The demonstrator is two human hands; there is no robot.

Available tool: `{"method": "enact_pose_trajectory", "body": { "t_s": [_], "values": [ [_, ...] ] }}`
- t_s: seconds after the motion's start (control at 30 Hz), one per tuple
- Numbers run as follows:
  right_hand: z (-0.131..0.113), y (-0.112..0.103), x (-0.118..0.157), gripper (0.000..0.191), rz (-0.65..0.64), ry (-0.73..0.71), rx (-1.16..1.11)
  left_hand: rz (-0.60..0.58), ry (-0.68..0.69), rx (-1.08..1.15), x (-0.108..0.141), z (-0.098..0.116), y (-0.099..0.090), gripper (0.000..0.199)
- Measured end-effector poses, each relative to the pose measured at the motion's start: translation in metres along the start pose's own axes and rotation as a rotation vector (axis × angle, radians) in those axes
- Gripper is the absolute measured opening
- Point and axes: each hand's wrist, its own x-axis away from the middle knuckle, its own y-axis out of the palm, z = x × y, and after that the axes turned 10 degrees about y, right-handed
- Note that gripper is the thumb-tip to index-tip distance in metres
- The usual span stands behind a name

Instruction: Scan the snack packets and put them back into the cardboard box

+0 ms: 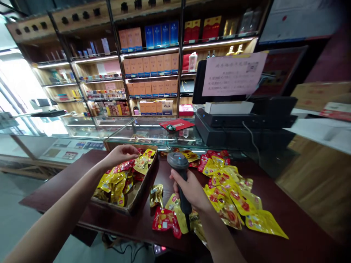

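Observation:
My right hand (pixel 189 188) is wrapped round the handle of a dark barcode scanner (pixel 178 160), held upright above the table. Yellow and red snack packets lie under and beside it, among them a red packet (pixel 164 220) and a gold packet (pixel 156 195). To the left, my left hand (pixel 123 155) hovers over the far part of a shallow cardboard box (pixel 134 199), its fingers loosely curved and apart. Inside that box are several yellow and red packets (pixel 117 184). Whether the fingertips touch a packet is hard to make out.
A heap of yellow packets (pixel 227 186) covers the right of the dark table (pixel 90 215). Behind stands a glass counter (pixel 128 133) with a red mat (pixel 178 124). A monitor with a pink paper notice (pixel 233 75) stands at back right. Cables hang below the table.

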Motion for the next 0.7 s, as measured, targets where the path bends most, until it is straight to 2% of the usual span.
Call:
{"method": "enact_pose_trajectory", "body": {
  "t_s": [0.1,0.23,0.37,0.4,0.43,0.5,0.6,0.7],
  "values": [
    [0.000,-0.012,0.007,0.039,0.048,0.007,-0.015,-0.258,0.054,-0.075,-0.011,-0.006,0.044,0.035],
    [0.000,-0.025,0.014,0.038,0.104,-0.010,-0.018,-0.599,0.057,-0.323,-0.006,-0.014,0.099,0.040],
    [0.006,-0.037,0.018,0.040,0.120,-0.001,-0.039,-0.947,0.058,-0.750,0.004,-0.020,0.137,0.091],
    [0.007,-0.040,0.019,0.040,0.127,-0.002,-0.040,-0.999,0.066,-0.816,0.003,-0.021,0.143,0.096],
    [0.009,-0.043,0.020,0.040,0.139,-0.002,-0.042,-1.023,0.088,-0.855,0.001,-0.022,0.148,0.095],
    [0.011,-0.049,0.023,0.040,0.170,0.004,-0.045,-0.989,0.171,-0.874,-0.008,-0.023,0.156,0.079],
    [0.014,-0.058,0.028,0.040,0.225,0.016,-0.069,-0.779,0.305,-0.872,-0.031,-0.023,0.169,0.055],
    [0.017,-0.068,0.032,0.039,0.269,0.042,-0.099,-0.534,0.262,-0.749,-0.059,-0.024,0.187,0.044]
  ]
}}
